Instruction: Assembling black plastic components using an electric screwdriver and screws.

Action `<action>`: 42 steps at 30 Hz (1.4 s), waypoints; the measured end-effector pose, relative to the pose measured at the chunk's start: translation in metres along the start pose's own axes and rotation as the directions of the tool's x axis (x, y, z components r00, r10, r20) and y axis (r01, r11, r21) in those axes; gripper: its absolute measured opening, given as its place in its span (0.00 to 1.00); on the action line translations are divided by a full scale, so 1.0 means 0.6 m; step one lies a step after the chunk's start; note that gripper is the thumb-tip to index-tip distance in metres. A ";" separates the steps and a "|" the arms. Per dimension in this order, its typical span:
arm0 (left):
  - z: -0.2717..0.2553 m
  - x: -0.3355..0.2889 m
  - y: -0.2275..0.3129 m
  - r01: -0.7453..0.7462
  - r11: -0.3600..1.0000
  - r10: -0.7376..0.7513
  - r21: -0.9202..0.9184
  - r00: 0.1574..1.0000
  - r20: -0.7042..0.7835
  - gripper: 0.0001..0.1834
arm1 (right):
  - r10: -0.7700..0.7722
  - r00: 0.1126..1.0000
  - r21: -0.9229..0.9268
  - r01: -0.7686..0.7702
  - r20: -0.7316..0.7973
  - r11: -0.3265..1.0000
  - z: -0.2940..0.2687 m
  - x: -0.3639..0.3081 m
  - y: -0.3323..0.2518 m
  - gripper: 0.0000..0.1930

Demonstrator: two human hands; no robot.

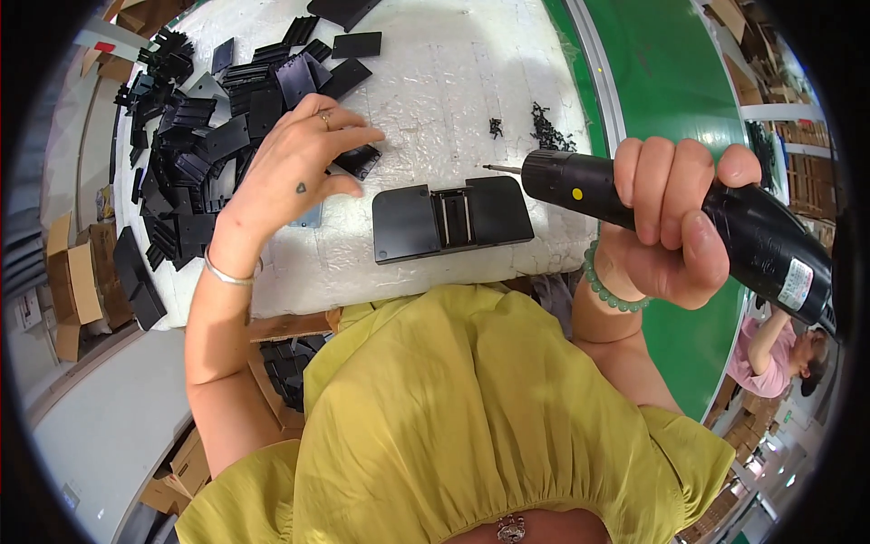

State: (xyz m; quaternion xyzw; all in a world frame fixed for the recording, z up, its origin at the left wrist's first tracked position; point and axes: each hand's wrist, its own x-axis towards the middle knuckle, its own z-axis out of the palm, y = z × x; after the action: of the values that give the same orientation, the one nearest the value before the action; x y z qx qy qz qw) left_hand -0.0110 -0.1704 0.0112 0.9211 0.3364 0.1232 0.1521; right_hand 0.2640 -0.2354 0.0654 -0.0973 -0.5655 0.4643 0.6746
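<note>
- The left arm [217, 335] reaches up and forward, bent slightly.
- The left wrist [243, 228] leads into the left hand [308, 159], angled to the right, its back showing.
- Its thumb [343, 186] stands apart from its loosely bent fingers.
- The right arm [621, 355] slants up and leftward.
- The right hand [675, 222] is raised, fingers [681, 186] curled in a grip, thumb [705, 243] below them.

An open cardboard box [85, 283] stands left, a green surface [675, 91] right.
</note>
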 end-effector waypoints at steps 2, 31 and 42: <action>0.010 0.004 -0.024 -0.031 0.999 0.032 -0.021 0.999 0.028 0.30 | -0.011 1.000 0.005 0.011 -0.010 1.000 0.000 0.001 0.002 0.22; 0.058 0.047 0.121 0.053 0.833 -0.042 -0.551 0.999 0.032 0.15 | 0.095 0.974 0.031 -0.091 -0.207 0.995 -0.025 -0.041 -0.042 0.19; 0.063 0.057 0.108 -0.110 0.894 0.123 -0.434 0.992 0.002 0.12 | 0.090 0.971 0.031 -0.085 -0.223 0.996 -0.034 -0.046 -0.043 0.19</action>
State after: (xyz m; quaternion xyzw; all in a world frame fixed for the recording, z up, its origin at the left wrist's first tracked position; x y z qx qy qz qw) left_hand 0.0643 -0.2026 0.0042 0.8845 0.2429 0.1901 0.3501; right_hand 0.2968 -0.2617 0.0567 -0.1668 -0.4758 0.4857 0.7140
